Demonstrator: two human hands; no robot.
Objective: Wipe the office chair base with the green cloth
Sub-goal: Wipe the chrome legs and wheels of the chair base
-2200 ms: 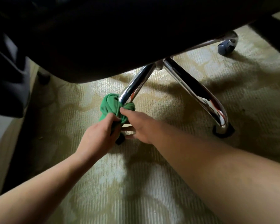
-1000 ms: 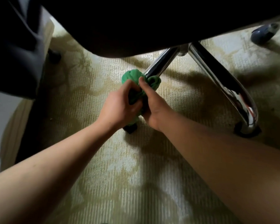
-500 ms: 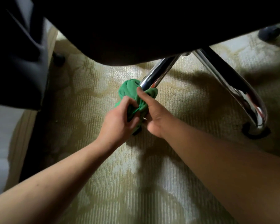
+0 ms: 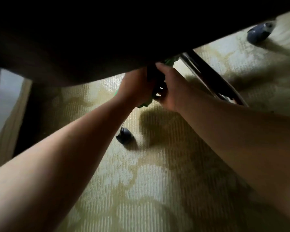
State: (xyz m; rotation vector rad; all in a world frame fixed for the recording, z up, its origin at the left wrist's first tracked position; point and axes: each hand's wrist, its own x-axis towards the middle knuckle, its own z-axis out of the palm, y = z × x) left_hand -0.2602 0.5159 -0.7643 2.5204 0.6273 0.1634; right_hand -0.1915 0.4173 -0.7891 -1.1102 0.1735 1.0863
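Gripping green cloth (image 4: 145, 102) slanted toward lower-left are left hand (image 4: 136, 86) and right hand (image 4: 172, 87).

Our two bare forearms reach in from the lower left and lower right corners and converge in the upper middle of the frame. Our left hand (image 4: 137, 87) is curled, gripping the green cloth (image 4: 146, 103); our right hand (image 4: 172, 91) sits just beside it, thumb raised, its fingers apparently curled as well, though blur and shadow hide them.
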